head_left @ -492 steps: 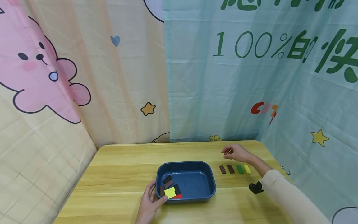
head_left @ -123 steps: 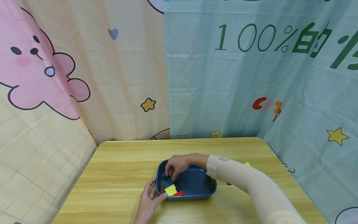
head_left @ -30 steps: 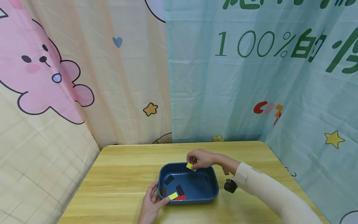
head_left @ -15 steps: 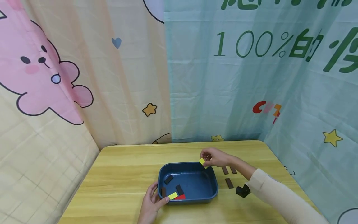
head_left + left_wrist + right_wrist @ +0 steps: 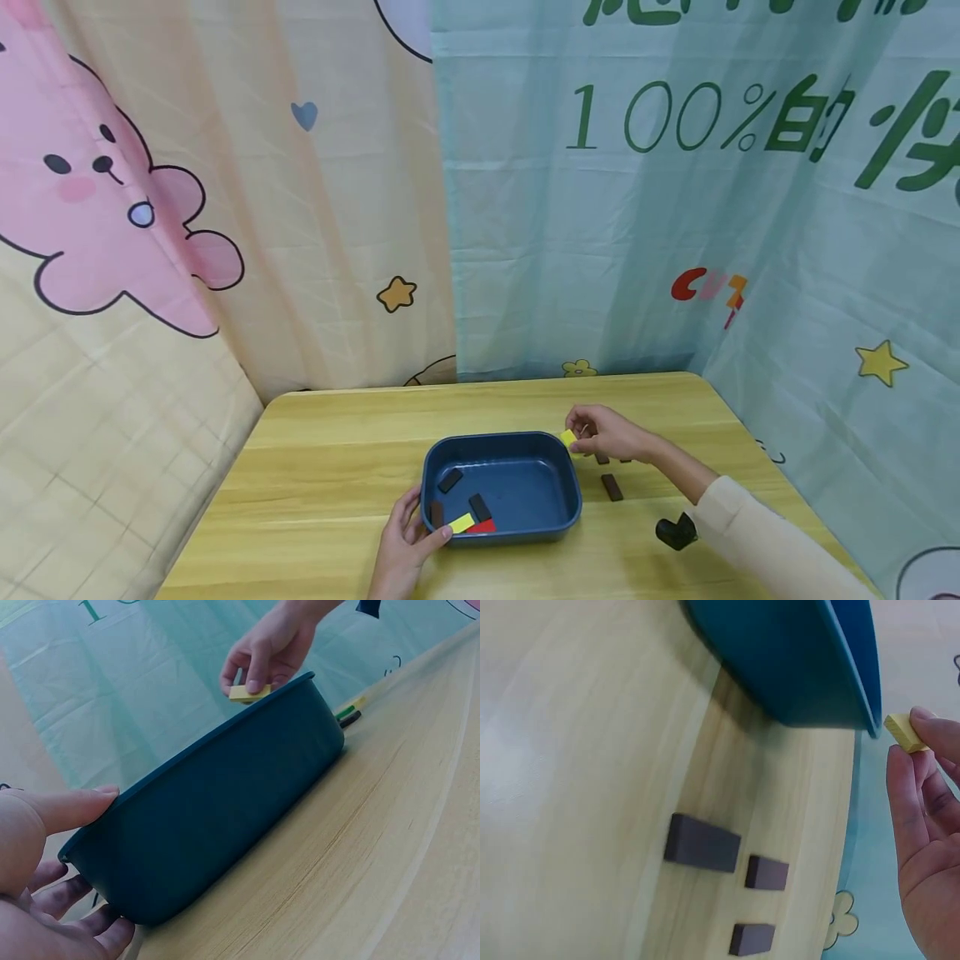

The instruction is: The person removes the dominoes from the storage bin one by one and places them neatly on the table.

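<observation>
Your right hand (image 5: 606, 432) pinches a yellow block (image 5: 567, 437) beside the blue bin (image 5: 517, 485)!
Your left hand (image 5: 401, 546) grips its near-left corner; dark blocks (image 5: 611, 487) lie to its right.

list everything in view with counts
Curtains: two or more, beige, teal, behind table
Table: one, pale wood, under bin
Bin: one, blue, on table
Inner dark blocks: three, blackish-brown, left half
Inner yellow block: one, yellow, bin's near side
Red block: one, red, beside it
Held block: one, yellow, right hand
Outer dark blocks: three, brown, right of bin
Green block: one, green, right of bin
Outer yellow block: one, yellow, by green block
Wrist device: one, black, right wrist
Left hand: one, bare, gripping bin
Right hand: one, cream sleeve, pinching held block
</observation>
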`<state>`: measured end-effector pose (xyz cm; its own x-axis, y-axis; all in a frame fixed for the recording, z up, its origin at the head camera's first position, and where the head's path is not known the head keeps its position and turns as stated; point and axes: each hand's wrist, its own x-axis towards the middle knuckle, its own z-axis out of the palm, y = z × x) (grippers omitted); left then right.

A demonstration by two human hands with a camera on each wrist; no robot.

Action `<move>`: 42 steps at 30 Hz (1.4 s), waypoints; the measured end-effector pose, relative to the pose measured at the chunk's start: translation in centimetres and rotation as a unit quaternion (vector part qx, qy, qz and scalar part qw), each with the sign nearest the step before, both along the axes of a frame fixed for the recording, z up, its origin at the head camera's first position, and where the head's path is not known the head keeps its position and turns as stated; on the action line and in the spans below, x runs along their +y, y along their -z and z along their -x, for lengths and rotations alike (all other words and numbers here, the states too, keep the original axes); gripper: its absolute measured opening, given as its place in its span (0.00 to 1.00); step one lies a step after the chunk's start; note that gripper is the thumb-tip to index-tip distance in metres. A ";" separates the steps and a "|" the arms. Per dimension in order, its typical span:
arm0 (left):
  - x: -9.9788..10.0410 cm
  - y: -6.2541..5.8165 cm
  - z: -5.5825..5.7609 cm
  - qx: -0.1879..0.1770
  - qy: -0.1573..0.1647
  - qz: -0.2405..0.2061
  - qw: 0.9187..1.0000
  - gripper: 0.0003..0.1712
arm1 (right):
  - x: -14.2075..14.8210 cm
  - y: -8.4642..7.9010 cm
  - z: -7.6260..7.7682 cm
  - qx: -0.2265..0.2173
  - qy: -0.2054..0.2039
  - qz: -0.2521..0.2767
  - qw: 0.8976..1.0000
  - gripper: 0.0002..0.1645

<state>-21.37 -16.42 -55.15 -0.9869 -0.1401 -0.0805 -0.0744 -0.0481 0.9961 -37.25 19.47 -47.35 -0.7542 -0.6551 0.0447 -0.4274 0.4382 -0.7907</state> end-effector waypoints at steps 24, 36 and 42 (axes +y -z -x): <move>0.1 0.3 -0.1 0.013 -0.005 -0.011 1.000 0.51 | 7.2 4.7 -2.3 -0.055 0.086 0.044 0.994 0.12; 0.0 0.3 -0.1 0.012 -0.003 -0.014 1.000 0.52 | 9.3 7.8 -3.3 -0.068 0.108 0.054 0.990 0.14; 0.0 0.2 0.0 0.002 -0.004 -0.014 1.000 0.52 | 9.1 7.5 -3.6 -0.058 0.115 0.028 0.991 0.14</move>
